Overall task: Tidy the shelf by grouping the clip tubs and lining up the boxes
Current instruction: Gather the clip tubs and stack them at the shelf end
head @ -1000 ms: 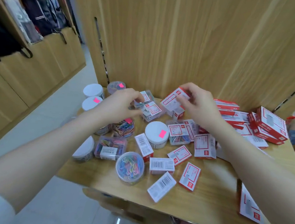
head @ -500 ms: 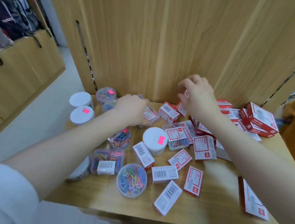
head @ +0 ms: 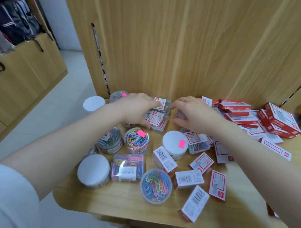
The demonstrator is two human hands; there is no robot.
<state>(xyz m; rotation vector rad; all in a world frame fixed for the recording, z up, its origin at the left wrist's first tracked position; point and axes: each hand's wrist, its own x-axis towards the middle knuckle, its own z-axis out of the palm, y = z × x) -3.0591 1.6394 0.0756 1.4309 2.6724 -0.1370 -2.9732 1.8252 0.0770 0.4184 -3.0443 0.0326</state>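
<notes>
On the wooden shelf [head: 121,205], my left hand [head: 137,107] grips two clear rectangular clip tubs [head: 159,112] with red-and-white labels, near the back panel. My right hand [head: 194,115] curls over a small clear tub [head: 180,114] just right of them, thumb and fingers on its sides. Round tubs of coloured clips [head: 155,185] and white-lidded tubs [head: 174,142] stand mostly on the left and in the middle. Small red-and-white boxes [head: 188,179] lie scattered at the front right. Flat red boxes [head: 236,109] are piled at the back right.
A wooden back panel [head: 169,43] rises straight behind the shelf. The shelf's front edge is rounded, with tiled floor [head: 72,89] below to the left. A wooden cabinet with hanging bags [head: 18,22] stands across the aisle on the left.
My right hand has left the red-and-white boxes at the back and moved left to a clear tub. My left hand stays on the clear tubs, shifted slightly toward the back.
</notes>
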